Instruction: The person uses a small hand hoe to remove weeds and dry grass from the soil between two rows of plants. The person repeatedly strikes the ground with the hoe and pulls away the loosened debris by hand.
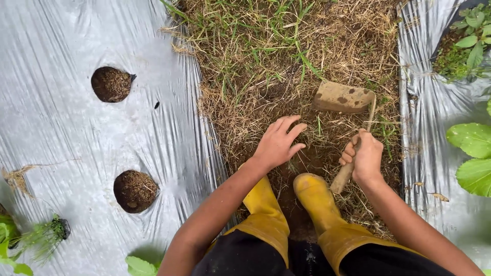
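Note:
My right hand grips the wooden handle of a small hand hoe, whose muddy flat blade rests on the dry grass ahead. My left hand reaches down with fingers spread onto dry grass and soil between the plastic sheets, holding nothing that I can see. My yellow rubber boots stand on the dirt strip just below both hands.
Silver plastic mulch covers the bed on the left, with two round planting holes filled with soil. More silver mulch and leafy green plants lie on the right. Small green plants sit at bottom left.

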